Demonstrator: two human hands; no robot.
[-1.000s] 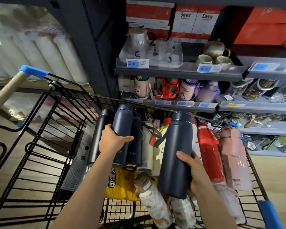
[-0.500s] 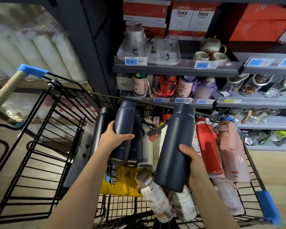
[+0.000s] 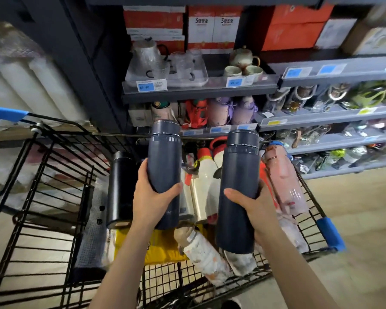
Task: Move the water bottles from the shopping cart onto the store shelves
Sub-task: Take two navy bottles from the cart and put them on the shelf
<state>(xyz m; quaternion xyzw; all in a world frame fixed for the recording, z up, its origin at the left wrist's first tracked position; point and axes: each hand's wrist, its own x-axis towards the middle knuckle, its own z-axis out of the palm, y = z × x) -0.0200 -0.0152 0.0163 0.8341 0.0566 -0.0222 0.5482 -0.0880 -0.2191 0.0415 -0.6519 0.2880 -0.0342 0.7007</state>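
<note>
In the head view, one dark blue bottle (image 3: 164,172) is held by the left hand (image 3: 153,201), whose fingers are curled round its lower half. A second dark blue bottle (image 3: 239,190) is gripped by the right hand (image 3: 255,205) near its middle, the thumb being laid across the front. Both bottles are lifted upright above the shopping cart (image 3: 54,197), near its far edge, and are not yet on the store shelves (image 3: 198,90).

Several risks can be judged from here. The bottles are smooth and look heavy, and each is carried by one hand only; a slip could be caused if the grip is loosened during the reach. The shelf with the purple bottles (image 3: 230,111) is already crowded, so standing goods could be knocked over by an incoming bottle. The glass set (image 3: 165,63) at the front edge of the upper shelf could be struck if the bottles are raised too high. The cart's far rim could also be hit by a bottle bottom. A black bottle (image 3: 122,188) and a pink bottle (image 3: 284,177) are left in the cart.
</note>
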